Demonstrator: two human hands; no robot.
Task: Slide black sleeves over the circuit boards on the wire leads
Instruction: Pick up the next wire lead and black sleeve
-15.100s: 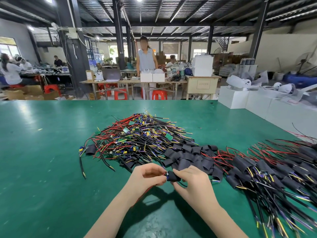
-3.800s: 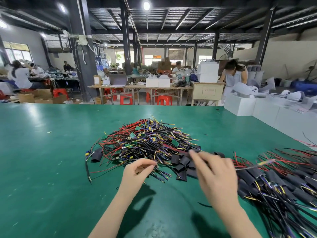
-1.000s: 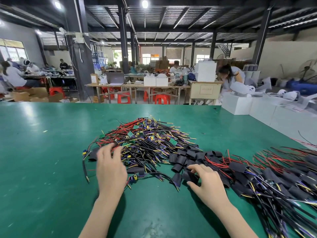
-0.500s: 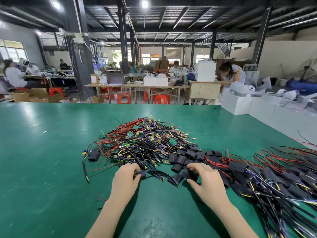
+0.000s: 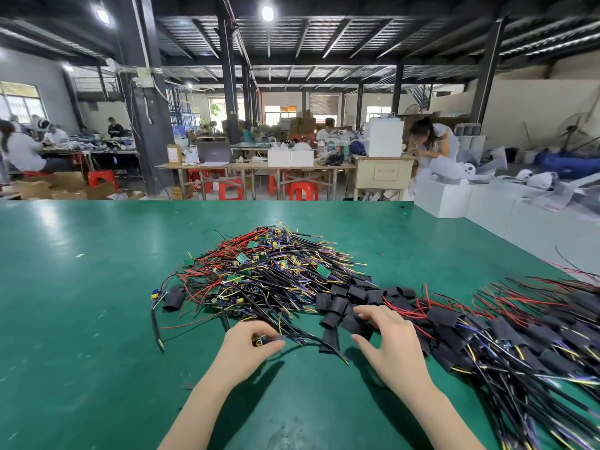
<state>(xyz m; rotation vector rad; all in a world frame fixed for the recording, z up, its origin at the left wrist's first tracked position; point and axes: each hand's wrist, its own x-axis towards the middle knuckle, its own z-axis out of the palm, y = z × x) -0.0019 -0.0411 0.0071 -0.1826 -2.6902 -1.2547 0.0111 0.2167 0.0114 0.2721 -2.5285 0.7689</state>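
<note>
From the head view, I had my left hand (image 5: 251, 347) low on the green surface (image 5: 81, 319), fingers curled and pinching a small circuit board (image 5: 264, 340) at the near edge of the unsleeved wire pile (image 5: 269, 274). Its dark leads (image 5: 311, 339) trailed rightward, so the board's long axis looked roughly left to right, toward my other hand. My right hand (image 5: 388, 344) rested on the loose black sleeves (image 5: 344, 303), fingertips curled onto one sleeve (image 5: 357, 323); whether it was truly gripped I could not tell. That sleeve lay just right of the board, nearer my right hand. The finished sleeved leads (image 5: 506, 339) lay farther right. I judged the sleeve's open mouth had to face left to meet the board.
</note>
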